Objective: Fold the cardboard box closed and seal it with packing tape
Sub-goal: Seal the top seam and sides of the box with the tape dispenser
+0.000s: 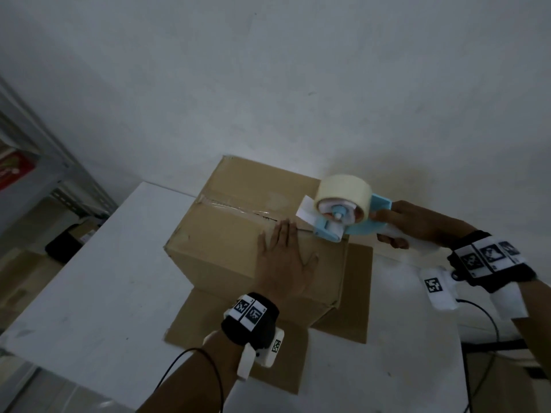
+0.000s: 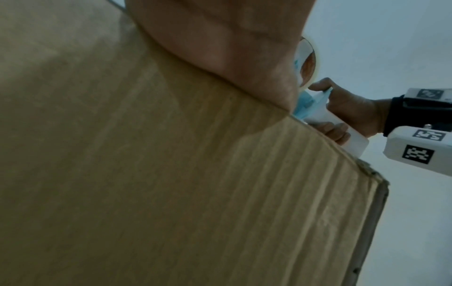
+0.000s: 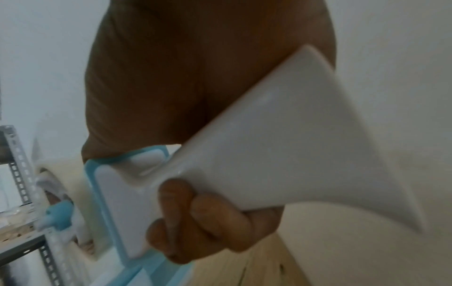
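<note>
My left hand [image 1: 284, 257] lies flat, fingers straight, on top of the closed cardboard box [image 1: 238, 234], which sits on a flat cardboard sheet [image 1: 354, 293] on the white counter [image 1: 113, 278]. My right hand [image 1: 402, 222] is curled around the white handle of the blue tape dispenser [image 1: 343, 210], whose front end meets the box's top seam at the box's right edge, just beyond my left fingertips. Clear packing tape [image 1: 235, 205] covers the seam's left part.
</note>
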